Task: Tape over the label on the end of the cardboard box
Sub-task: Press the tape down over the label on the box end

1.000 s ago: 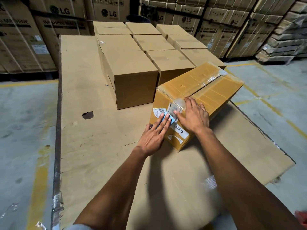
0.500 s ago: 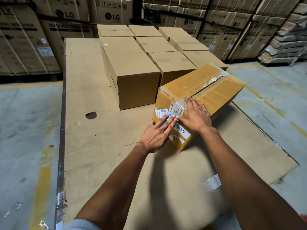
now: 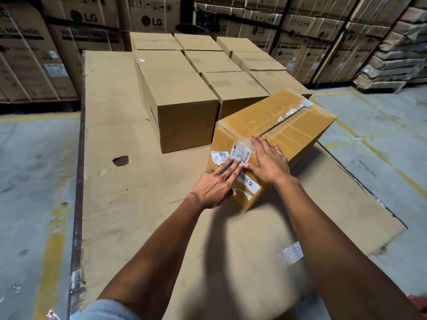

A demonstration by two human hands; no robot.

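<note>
A taped cardboard box (image 3: 288, 121) lies at an angle on a flat cardboard sheet, its near end facing me. That end carries several white labels (image 3: 250, 184) and a shiny patch of clear tape (image 3: 242, 147) near the top edge. My left hand (image 3: 216, 184) lies flat on the end face, fingers extended, pressing a small light-blue object (image 3: 235, 159) against the labels. My right hand (image 3: 269, 161) is spread flat over the box's near top corner, thumb pointing toward the left fingertips. No tape roll is visible.
Several plain cardboard boxes (image 3: 184, 105) stand in rows behind the taped box. The cardboard sheet (image 3: 115, 204) has a small hole (image 3: 120, 160) at left. Stacked printed cartons (image 3: 41, 54) line the back; concrete floor with yellow lines lies on both sides.
My left hand's fingers and the blue object have slid slightly up and right along the end face, closer to my right thumb. My right hand stays pressed on the corner.
</note>
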